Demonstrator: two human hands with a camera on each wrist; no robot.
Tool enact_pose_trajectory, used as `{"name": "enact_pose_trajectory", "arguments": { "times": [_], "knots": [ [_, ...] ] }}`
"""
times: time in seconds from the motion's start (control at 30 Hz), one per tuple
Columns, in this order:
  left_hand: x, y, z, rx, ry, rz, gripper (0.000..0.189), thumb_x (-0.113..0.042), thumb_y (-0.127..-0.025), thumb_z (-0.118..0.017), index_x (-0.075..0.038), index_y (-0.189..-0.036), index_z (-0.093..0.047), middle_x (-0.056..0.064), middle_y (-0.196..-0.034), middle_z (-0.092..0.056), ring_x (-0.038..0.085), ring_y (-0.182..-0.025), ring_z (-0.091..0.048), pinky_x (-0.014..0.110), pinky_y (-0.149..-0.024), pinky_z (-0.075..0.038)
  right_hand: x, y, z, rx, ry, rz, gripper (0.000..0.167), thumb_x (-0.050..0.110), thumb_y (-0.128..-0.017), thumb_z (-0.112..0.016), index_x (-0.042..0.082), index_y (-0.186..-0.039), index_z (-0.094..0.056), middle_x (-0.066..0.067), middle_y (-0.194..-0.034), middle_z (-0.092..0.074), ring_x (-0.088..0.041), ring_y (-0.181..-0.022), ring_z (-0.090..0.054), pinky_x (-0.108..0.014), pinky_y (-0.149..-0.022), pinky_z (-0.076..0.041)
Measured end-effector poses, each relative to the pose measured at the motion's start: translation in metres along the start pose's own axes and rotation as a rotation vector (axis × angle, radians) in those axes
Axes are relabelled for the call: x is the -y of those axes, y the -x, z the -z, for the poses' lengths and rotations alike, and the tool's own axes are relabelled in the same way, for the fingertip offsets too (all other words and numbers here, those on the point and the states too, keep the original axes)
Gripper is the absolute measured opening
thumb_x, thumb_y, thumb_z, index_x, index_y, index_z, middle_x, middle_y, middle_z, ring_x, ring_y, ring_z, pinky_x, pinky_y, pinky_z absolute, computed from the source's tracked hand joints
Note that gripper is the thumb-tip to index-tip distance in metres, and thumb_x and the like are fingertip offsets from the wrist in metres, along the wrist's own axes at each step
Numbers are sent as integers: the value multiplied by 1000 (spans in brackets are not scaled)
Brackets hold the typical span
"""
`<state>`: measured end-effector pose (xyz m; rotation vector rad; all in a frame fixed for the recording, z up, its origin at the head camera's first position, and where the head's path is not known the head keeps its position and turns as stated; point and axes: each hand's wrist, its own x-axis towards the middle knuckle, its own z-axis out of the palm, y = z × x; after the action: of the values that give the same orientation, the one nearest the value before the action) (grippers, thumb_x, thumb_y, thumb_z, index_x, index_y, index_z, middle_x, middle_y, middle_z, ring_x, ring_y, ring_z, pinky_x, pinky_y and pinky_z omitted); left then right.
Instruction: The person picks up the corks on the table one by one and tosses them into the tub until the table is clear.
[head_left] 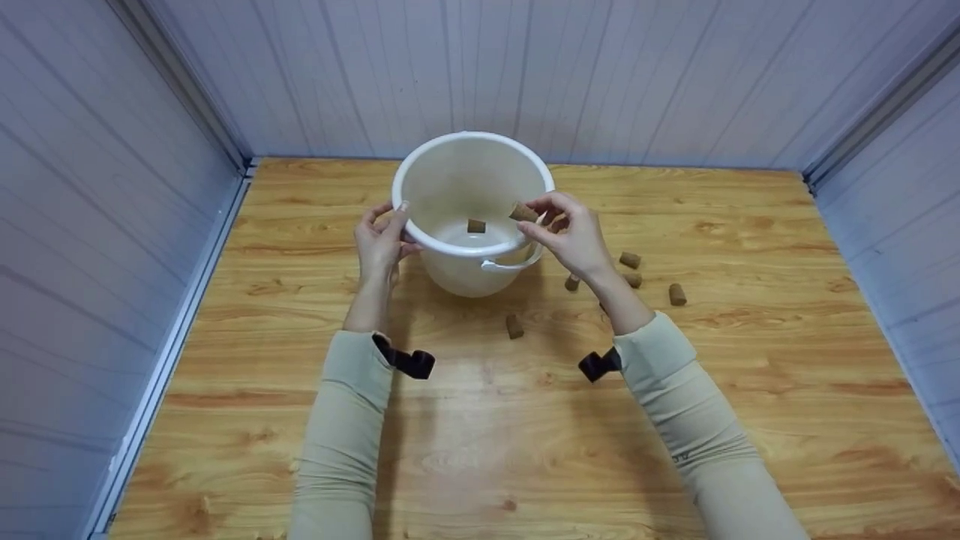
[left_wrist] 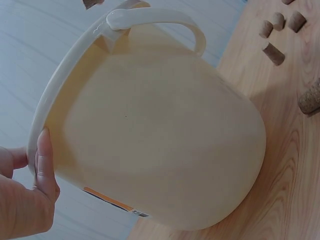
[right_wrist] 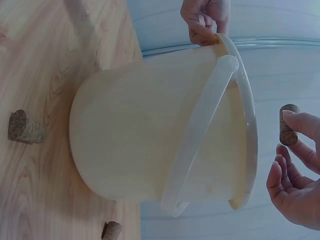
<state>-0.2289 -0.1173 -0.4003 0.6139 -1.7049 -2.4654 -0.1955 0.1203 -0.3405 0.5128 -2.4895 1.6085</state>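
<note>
A white plastic bucket (head_left: 472,279) stands on the wooden table, its handle (head_left: 517,264) hanging down on the near right side. My left hand (head_left: 379,244) pinches the bucket's rim on the left, thumb on top and fingers beneath. Between thumb and fingertips, my right hand (head_left: 576,236) holds a cork (head_left: 523,213) over the right part of the bucket's mouth. In the right wrist view this held cork (right_wrist: 288,125) is apart from the rim. One cork (head_left: 476,225) lies on the bucket's bottom. An orange label (left_wrist: 107,198) shows on the outer wall in the left wrist view.
Several loose corks (head_left: 677,294) lie on the table (head_left: 480,435) to the right of the bucket, some partly hidden by the right forearm. Another cork (head_left: 514,327) lies in front of the bucket. Pale panel walls (head_left: 480,75) close off the back and both sides.
</note>
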Motion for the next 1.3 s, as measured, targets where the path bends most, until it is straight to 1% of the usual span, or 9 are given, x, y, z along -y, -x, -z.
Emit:
{"name": "enact_pose_trajectory", "arguments": {
  "times": [0.27,0.3,0.33,0.47,0.53,0.57,0.7,0.93,1.3],
  "knots": [
    [1,2,0,16,-14,-53,38,-14,-85,-61,1,-116,-45,10,-69,-55,11,-45,-52,21,-40,-51,-32,-24,-12,-8,58,46,28,16,-77,-70,-2,-97,-63,-9,-88,-58,-14,-73,-52,-21,-61,-47],
    [4,-1,0,9,-18,-52,38,-15,-84,-62,0,-115,-45,10,-70,-56,11,-46,-52,21,-41,-51,-38,-27,-14,-9,65,51,28,17,-77,-71,0,-97,-63,-8,-87,-58,-12,-72,-51,-19,-60,-46],
    [15,-16,4,22,18,-50,37,-18,-84,-63,-1,-113,-47,9,-69,-56,10,-45,-51,20,-39,-50,-39,-29,-14,-9,70,53,28,17,-77,-70,0,-97,-63,-7,-87,-58,-12,-72,-51,-19,-59,-46],
    [19,-20,4,19,27,-53,37,-18,-83,-63,-1,-111,-47,11,-71,-56,11,-45,-51,21,-38,-50,-43,-34,-17,-15,78,50,28,17,-77,-71,0,-97,-63,-7,-86,-58,-13,-71,-51,-22,-60,-45],
    [18,-18,4,21,30,-55,35,-17,-84,-62,-1,-112,-47,10,-70,-56,11,-44,-50,20,-37,-49,-43,-37,-18,-18,78,47,27,16,-76,-71,-1,-97,-63,-8,-85,-58,-14,-71,-51,-24,-60,-45],
    [7,-4,0,3,-5,-52,36,-15,-85,-61,0,-114,-46,11,-71,-56,12,-44,-51,21,-40,-51,-43,-39,-18,-18,79,45,27,15,-76,-71,-1,-97,-63,-8,-84,-57,-14,-71,-51,-24,-61,-45],
    [1,1,-1,11,-11,-27,38,-15,-86,-59,0,-118,-44,8,-70,-55,11,-45,-51,20,-39,-50,-41,-46,-21,-13,98,51,27,14,-76,-71,-1,-97,-63,-8,-82,-57,-14,-71,-51,-22,-60,-45],
    [0,0,0,8,-5,-7,39,-15,-85,-60,-2,-119,-45,8,-70,-55,11,-45,-51,21,-39,-50,-34,-58,-25,5,150,69,26,15,-77,-70,-2,-95,-63,-8,-80,-56,-14,-70,-49,-18,-60,-43],
    [3,0,-1,7,12,-58,37,-12,-86,-59,1,-116,-44,8,-68,-55,10,-42,-50,19,-36,-48,-33,-69,-32,14,199,39,26,15,-76,-70,-2,-94,-63,-9,-80,-57,-15,-69,-50,-18,-60,-43]
  ]
}}
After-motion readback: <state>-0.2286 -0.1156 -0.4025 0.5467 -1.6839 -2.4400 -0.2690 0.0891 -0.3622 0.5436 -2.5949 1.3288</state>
